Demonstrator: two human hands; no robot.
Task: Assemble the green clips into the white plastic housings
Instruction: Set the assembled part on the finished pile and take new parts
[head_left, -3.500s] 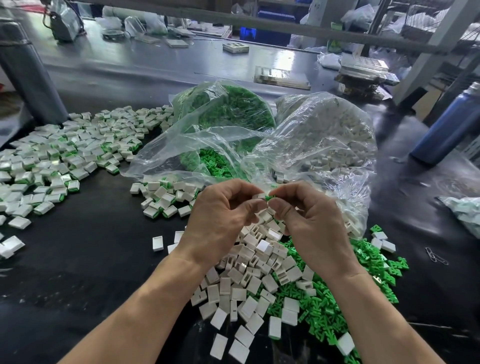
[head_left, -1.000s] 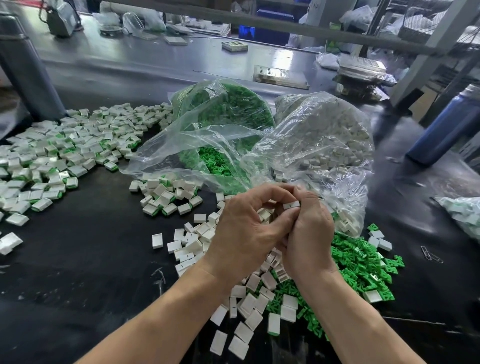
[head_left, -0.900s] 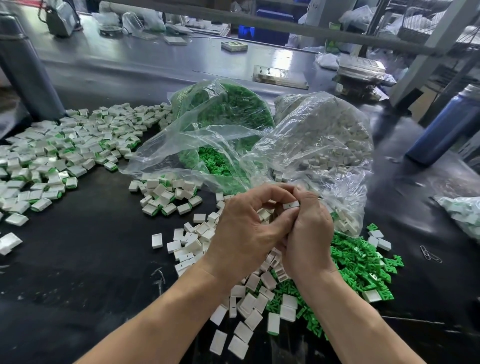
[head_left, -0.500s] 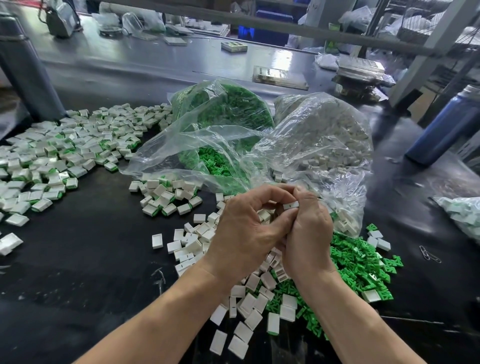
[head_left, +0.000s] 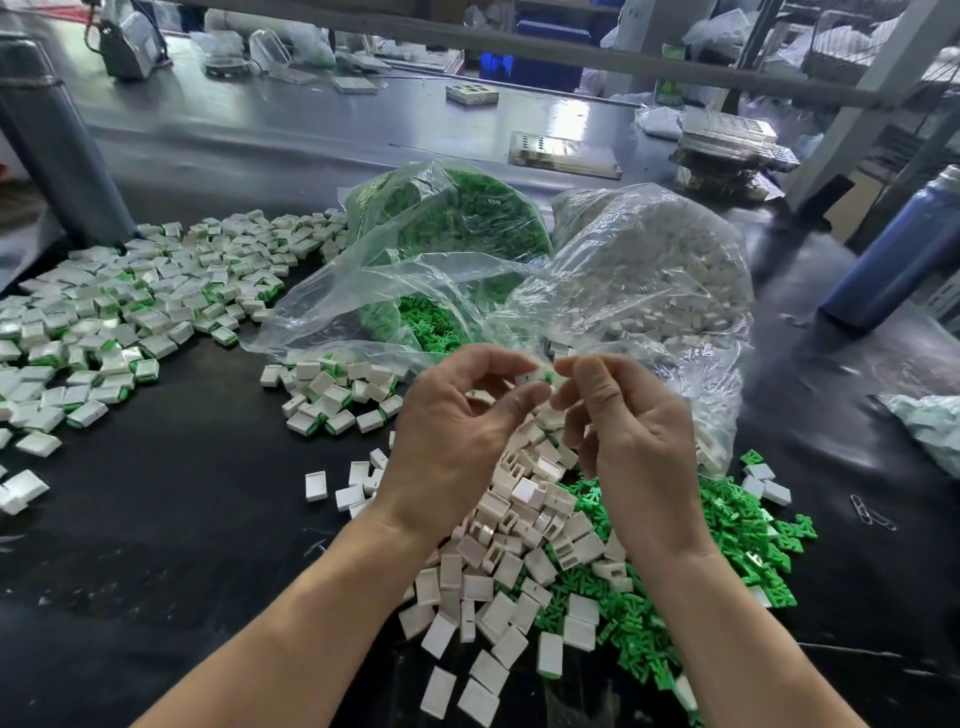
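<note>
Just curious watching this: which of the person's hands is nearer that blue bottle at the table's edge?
Right. The right hand lies between the left hand and the blue bottle, which stands far off to its right.

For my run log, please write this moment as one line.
left hand: holds white housing | right hand: at green clip | stage: inserting clip | loose housings: under hands
</note>
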